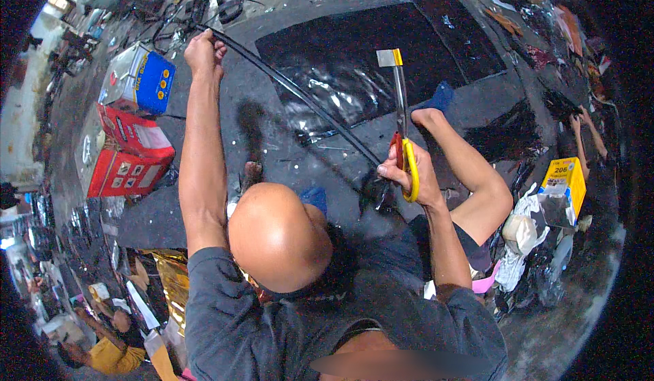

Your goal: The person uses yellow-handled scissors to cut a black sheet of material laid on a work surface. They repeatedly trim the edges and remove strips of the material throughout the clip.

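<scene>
The long thin black strip [296, 90] runs in a straight line, slanting across above the dark floor [231, 135] from one hand to the other. The left hand [204, 52] is far out in front, with its fingers closed on the top end. The right hand [415, 176] has its fingers wrapped around the scissors [400, 105] by the red and yellow handles, and its thumb seems to pinch the strip's low end too. To do this well, I think both hands should pull gently and evenly so the strip stays flat and does not snap or twist. The blades should point up and away from the bare leg [484, 197]. Now count: two hands, one pair of scissors, one strip, though I cannot tell if it is folded double. One small silver and yellow piece [390, 58] sits at the blade tips. There is one blue and white box [146, 81] and one yellow box [569, 183]. The red cartons [129, 173] could be one or two; I cannot tell.
</scene>
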`<move>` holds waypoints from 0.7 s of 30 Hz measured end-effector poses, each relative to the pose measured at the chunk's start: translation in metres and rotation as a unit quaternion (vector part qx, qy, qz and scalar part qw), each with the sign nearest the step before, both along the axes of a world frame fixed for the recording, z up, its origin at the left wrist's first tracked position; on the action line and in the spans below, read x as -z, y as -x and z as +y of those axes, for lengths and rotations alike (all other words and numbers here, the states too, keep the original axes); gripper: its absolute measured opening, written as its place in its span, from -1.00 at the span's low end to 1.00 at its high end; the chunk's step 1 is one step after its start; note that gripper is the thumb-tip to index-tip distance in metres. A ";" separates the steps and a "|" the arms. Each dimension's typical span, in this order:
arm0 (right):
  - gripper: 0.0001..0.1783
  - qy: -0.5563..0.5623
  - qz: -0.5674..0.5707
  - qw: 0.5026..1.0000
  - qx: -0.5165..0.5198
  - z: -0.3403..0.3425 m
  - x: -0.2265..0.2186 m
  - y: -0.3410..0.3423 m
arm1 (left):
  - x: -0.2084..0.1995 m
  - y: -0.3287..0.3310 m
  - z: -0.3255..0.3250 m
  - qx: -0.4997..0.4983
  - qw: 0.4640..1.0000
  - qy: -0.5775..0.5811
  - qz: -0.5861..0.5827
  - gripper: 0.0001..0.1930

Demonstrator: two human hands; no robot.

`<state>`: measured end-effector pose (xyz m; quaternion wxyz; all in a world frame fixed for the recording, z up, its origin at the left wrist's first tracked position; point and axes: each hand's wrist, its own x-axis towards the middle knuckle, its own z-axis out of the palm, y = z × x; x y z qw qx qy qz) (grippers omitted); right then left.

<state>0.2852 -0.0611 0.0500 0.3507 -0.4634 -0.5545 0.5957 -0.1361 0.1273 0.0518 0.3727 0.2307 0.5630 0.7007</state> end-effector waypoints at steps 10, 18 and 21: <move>-0.69 0.014 -0.015 0.998 0.054 -0.013 0.007 -0.019 | -0.025 0.073 -0.033 -0.019 0.998 -0.054 -0.008 -0.85; -0.63 0.004 0.027 0.970 0.242 -0.028 -0.072 -0.086 | 0.016 0.188 -0.093 -0.162 0.874 0.053 0.455 -0.76; -0.58 -0.154 0.047 0.946 0.281 -0.038 -0.122 -0.147 | 0.054 0.222 -0.107 -0.155 0.771 0.235 0.571 -0.59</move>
